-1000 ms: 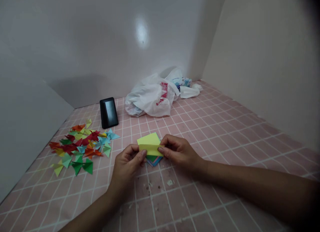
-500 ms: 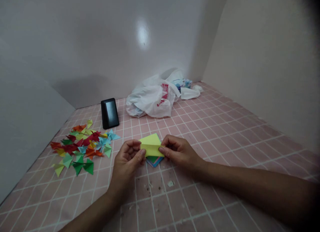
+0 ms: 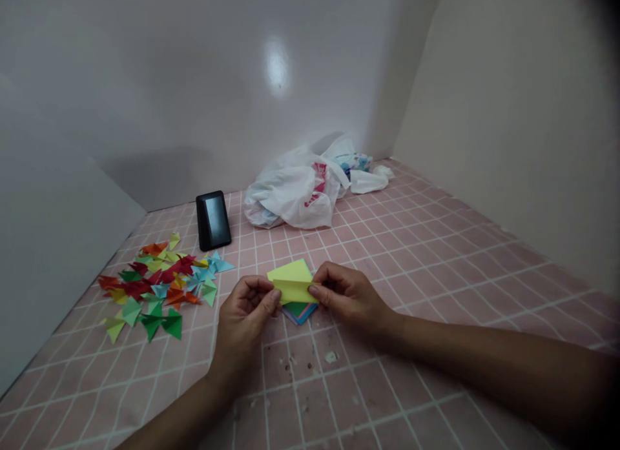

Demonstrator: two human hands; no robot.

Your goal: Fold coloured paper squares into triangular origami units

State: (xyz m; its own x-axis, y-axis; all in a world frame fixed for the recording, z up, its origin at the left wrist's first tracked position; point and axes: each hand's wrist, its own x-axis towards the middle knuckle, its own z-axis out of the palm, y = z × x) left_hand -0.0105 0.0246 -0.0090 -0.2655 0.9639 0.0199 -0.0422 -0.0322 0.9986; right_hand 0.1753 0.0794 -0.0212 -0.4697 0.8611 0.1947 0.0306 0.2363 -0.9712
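A folded strip of yellow origami paper (image 3: 293, 292) is stretched level between my two hands. My left hand (image 3: 249, 308) pinches its left end between thumb and fingers. At the other end, my right hand (image 3: 346, 295) grips it with the thumb pressed on the near face. Just behind and beneath the strip lies a stack of coloured paper squares (image 3: 291, 270), yellow on top, with green and blue edges showing below. The strip hides the middle of that stack.
Left of my hands spreads a pile of small folded paper pieces (image 3: 159, 285) in several colours. A black phone-like device (image 3: 214, 221) leans behind it. White plastic bags (image 3: 293, 188) lie near the back wall. Pink tiled covering (image 3: 436, 263) spans the surface, with walls behind and beside.
Almost nothing differs. The paper strip and both hands have barely shifted, and both ends of the strip stay gripped.
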